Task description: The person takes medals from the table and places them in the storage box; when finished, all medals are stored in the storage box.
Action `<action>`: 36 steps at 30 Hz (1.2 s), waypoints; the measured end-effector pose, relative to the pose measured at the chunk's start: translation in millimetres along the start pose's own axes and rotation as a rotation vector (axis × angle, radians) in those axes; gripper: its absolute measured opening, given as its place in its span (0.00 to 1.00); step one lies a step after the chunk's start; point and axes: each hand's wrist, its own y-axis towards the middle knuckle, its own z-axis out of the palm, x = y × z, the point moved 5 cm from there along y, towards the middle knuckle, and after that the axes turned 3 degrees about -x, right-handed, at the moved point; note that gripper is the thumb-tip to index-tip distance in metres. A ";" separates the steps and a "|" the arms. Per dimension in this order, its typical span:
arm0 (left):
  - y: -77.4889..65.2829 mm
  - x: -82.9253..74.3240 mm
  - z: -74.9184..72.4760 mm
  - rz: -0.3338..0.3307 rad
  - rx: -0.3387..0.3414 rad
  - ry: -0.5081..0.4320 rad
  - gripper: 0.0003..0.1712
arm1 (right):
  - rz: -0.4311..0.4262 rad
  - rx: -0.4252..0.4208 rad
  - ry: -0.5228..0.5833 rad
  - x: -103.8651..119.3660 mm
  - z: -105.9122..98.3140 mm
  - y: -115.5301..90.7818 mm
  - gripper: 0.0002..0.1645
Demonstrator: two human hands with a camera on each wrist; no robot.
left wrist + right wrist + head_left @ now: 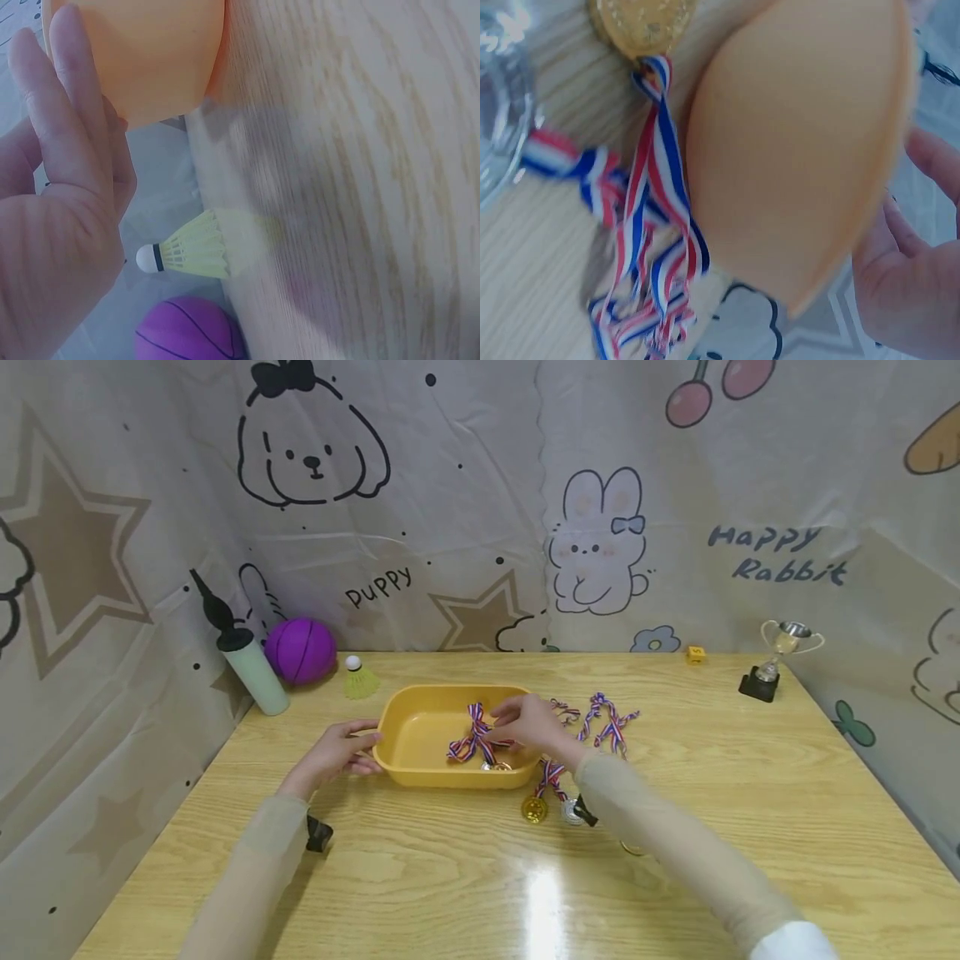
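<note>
My left hand (pixel 347 750) rests at the left end of a yellow plastic basin (pixel 442 778), its fingers (pixel 71 127) stretched along the outer wall. Over the basin's right side reaches my right hand (pixel 528 725), thumb and forefinger apart, fingertips right at a bundled red, white and blue medal ribbon (pixel 468 743). Medal discs lie below that ribbon on the basin floor. Outside the basin, beside my right forearm, are a gold medal (pixel 535 809), a silver medal (pixel 572 812) and more striped ribbons (pixel 613 727). Another medal is mostly hidden under the sleeve.
At the back left stand a pale green hand pump (pixel 257 672), a purple ball (pixel 302 652) and a yellow shuttlecock (pixel 360 679). A small yellow cube (pixel 696 655) and a trophy cup (pixel 780 652) on a black base sit at the back right. A printed cloth hangs behind the table.
</note>
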 end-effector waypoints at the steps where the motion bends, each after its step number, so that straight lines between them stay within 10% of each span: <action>1: 0.3 -0.2 0.3 0.001 0.002 0.002 0.32 | 0.008 0.002 0.021 -1.1 -5.4 -2.7 0.25; 20: 1.7 -2.7 1.0 0.059 -0.031 0.039 0.31 | 0.096 0.020 0.171 -71.9 -112.5 -71.1 0.33; 36: -6.0 -4.5 -0.5 0.047 -0.013 0.058 0.29 | 0.258 0.051 0.012 -129.9 -126.0 -109.4 0.26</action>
